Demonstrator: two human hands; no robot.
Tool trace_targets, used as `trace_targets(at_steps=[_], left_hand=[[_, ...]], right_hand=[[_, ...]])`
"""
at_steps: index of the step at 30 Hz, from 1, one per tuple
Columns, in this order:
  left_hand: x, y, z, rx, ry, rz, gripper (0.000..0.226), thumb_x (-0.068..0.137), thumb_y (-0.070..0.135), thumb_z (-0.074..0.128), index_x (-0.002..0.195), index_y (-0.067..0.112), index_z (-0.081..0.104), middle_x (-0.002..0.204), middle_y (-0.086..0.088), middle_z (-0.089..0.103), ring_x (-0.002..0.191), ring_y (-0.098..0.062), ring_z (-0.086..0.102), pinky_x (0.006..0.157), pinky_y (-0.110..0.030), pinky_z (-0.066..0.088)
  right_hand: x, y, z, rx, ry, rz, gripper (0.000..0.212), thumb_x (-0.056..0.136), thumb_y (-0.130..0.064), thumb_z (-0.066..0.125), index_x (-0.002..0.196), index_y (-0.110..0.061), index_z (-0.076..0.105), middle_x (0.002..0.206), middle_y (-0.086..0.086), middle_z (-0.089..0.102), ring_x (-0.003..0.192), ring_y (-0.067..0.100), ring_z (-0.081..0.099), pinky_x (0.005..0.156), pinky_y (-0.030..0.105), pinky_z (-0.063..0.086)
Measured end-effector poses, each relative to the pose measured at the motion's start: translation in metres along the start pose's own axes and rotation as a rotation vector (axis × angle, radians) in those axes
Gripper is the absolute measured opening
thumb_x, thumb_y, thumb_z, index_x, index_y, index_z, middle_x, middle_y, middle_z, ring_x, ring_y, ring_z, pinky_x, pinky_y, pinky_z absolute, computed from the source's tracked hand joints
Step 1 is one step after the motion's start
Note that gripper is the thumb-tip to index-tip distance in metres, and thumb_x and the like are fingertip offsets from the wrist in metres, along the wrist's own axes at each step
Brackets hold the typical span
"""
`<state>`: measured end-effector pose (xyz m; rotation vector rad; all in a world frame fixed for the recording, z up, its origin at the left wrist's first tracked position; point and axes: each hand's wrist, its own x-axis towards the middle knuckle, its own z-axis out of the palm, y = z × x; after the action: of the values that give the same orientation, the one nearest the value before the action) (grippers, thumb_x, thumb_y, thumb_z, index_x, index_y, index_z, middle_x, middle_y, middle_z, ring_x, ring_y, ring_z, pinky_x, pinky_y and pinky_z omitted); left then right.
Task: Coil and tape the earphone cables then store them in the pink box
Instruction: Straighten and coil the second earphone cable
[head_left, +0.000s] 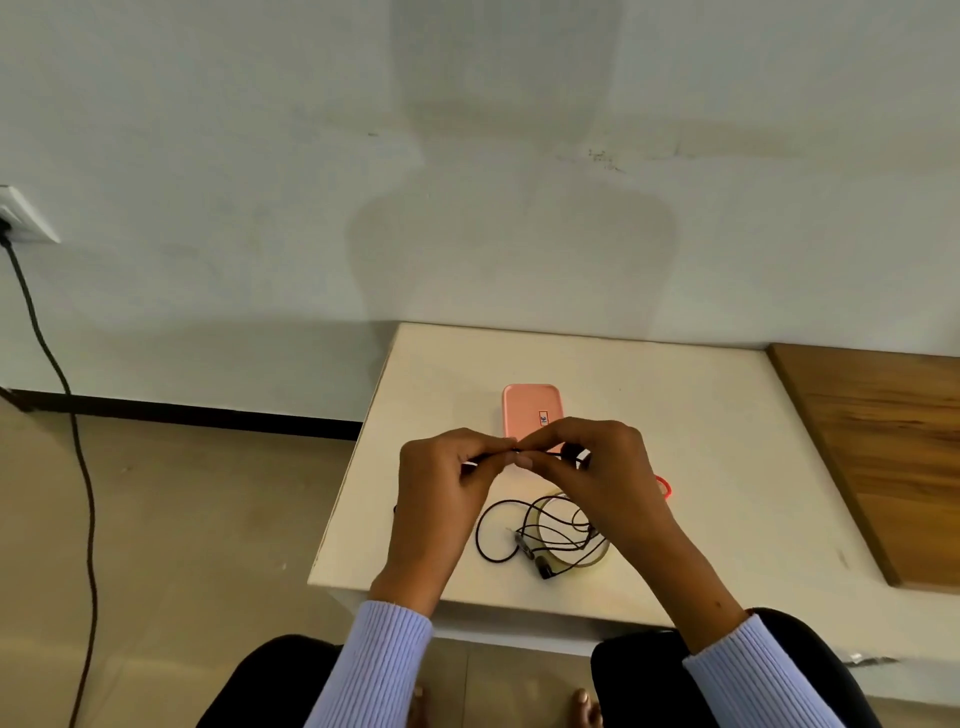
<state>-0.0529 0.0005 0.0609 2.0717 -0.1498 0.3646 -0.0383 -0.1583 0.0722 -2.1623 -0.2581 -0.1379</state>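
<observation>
Black earphone cable is lying in loose, uneven loops on the white table, with one strand rising to the two hands held just above it. The left hand is pinching that strand between curled fingertips, and the right hand is pinching it too, thumb and fingers closed on the cable so that the two grips are almost touching. A dark earbud and a small inline piece are resting at the near edge of the loops. A clear tape roll is lying under the tangle (its ring is only partly visible through the cable). Behind the hands, touching neither, the pink box is sitting with its lid closed, its near end hidden by the right hand. An orange-red loop is showing just beyond the right wrist; what it belongs to cannot be told.

The step in hand appears to be the start of coiling: a length is being drawn straight between the fingers, while most of the cable is not yet gathered. The next move probably calls for winding the slack into even turns around one hand, keeping the earbud from snagging, then freeing the tape roll from beneath the loops. Further out, a wooden board is lying on the table's right, and a dark power cord is hanging from a wall socket on the left.
</observation>
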Motion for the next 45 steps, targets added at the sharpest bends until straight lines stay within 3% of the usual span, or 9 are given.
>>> trace_targets(at_steps=[8, 16, 19, 22, 26, 30, 37, 42, 45], left_hand=[[0.002, -0.013, -0.014, -0.078, 0.111, -0.166, 0.011, 0.078, 0.008, 0.073, 0.086, 0.016, 0.076, 0.073, 0.011, 0.071, 0.067, 0.0, 0.067, 0.063, -0.005, 0.046], [0.0, -0.018, -0.01, -0.051, 0.003, -0.257, 0.02, 0.08, 0.009, 0.072, 0.098, 0.016, 0.074, 0.088, 0.004, 0.074, 0.076, -0.007, 0.068, 0.069, -0.009, 0.051], [-0.002, -0.018, -0.009, 0.11, -0.073, -0.204, 0.037, 0.078, 0.019, 0.076, 0.113, 0.022, 0.068, 0.101, 0.004, 0.072, 0.066, 0.001, 0.061, 0.059, -0.002, 0.043], [-0.003, -0.01, -0.004, 0.067, -0.111, -0.086, 0.039, 0.075, 0.017, 0.077, 0.113, 0.024, 0.069, 0.111, 0.008, 0.069, 0.078, -0.001, 0.062, 0.062, -0.009, 0.049], [-0.003, -0.002, 0.001, 0.006, -0.056, -0.012, 0.021, 0.081, 0.014, 0.072, 0.101, 0.02, 0.074, 0.089, 0.005, 0.074, 0.072, -0.001, 0.065, 0.064, -0.011, 0.05], [-0.001, -0.004, -0.007, -0.056, 0.011, -0.102, 0.013, 0.083, 0.008, 0.069, 0.091, 0.014, 0.076, 0.074, 0.008, 0.071, 0.064, -0.001, 0.066, 0.059, -0.009, 0.049], [0.002, -0.019, -0.026, -0.123, 0.121, -0.201, 0.012, 0.081, 0.008, 0.07, 0.087, 0.017, 0.075, 0.073, 0.008, 0.073, 0.062, -0.005, 0.068, 0.064, -0.014, 0.052], [-0.001, -0.018, -0.024, -0.057, -0.053, -0.196, 0.024, 0.084, 0.015, 0.068, 0.107, 0.016, 0.072, 0.059, 0.012, 0.065, 0.047, -0.001, 0.059, 0.053, -0.008, 0.044], [-0.004, -0.013, -0.021, 0.198, -0.162, -0.118, 0.039, 0.085, 0.036, 0.065, 0.123, 0.027, 0.062, 0.076, 0.007, 0.072, 0.053, -0.002, 0.061, 0.058, -0.008, 0.044]], right_hand=[[0.002, 0.021, -0.019, 0.029, 0.023, 0.112, 0.011, 0.075, -0.02, 0.077, 0.076, -0.03, 0.073, 0.063, -0.033, 0.062, 0.059, 0.0, 0.051, 0.057, 0.007, 0.037], [0.001, 0.017, -0.015, 0.002, 0.061, 0.088, 0.007, 0.079, -0.02, 0.074, 0.08, -0.026, 0.073, 0.079, -0.018, 0.068, 0.058, 0.005, 0.047, 0.058, 0.013, 0.04], [0.001, 0.013, -0.008, -0.053, 0.054, 0.048, 0.006, 0.079, -0.022, 0.074, 0.081, -0.027, 0.072, 0.08, -0.017, 0.066, 0.06, 0.005, 0.049, 0.058, 0.018, 0.04], [0.0, 0.008, -0.002, -0.078, 0.031, -0.002, 0.006, 0.078, -0.021, 0.074, 0.081, -0.025, 0.073, 0.076, -0.021, 0.062, 0.065, -0.005, 0.051, 0.056, 0.011, 0.036], [0.0, 0.003, 0.004, -0.034, 0.015, -0.071, 0.007, 0.077, -0.023, 0.074, 0.083, -0.028, 0.073, 0.074, -0.021, 0.063, 0.064, 0.002, 0.051, 0.057, 0.012, 0.039], [0.001, 0.006, 0.0, 0.029, 0.021, -0.006, 0.009, 0.074, -0.018, 0.077, 0.079, -0.026, 0.075, 0.062, -0.03, 0.061, 0.062, 0.0, 0.052, 0.057, 0.008, 0.038], [0.002, 0.019, -0.024, 0.053, 0.042, 0.089, 0.012, 0.077, -0.017, 0.074, 0.077, -0.028, 0.072, 0.055, -0.031, 0.059, 0.049, 0.005, 0.049, 0.051, 0.01, 0.04], [0.0, 0.017, -0.022, 0.048, 0.052, 0.074, 0.008, 0.079, -0.016, 0.073, 0.079, -0.024, 0.072, 0.057, -0.032, 0.059, 0.053, 0.002, 0.05, 0.052, 0.01, 0.039], [-0.001, 0.015, -0.016, 0.018, 0.055, 0.041, 0.008, 0.078, -0.015, 0.074, 0.079, -0.023, 0.073, 0.065, -0.024, 0.064, 0.061, -0.003, 0.052, 0.057, 0.008, 0.038]])
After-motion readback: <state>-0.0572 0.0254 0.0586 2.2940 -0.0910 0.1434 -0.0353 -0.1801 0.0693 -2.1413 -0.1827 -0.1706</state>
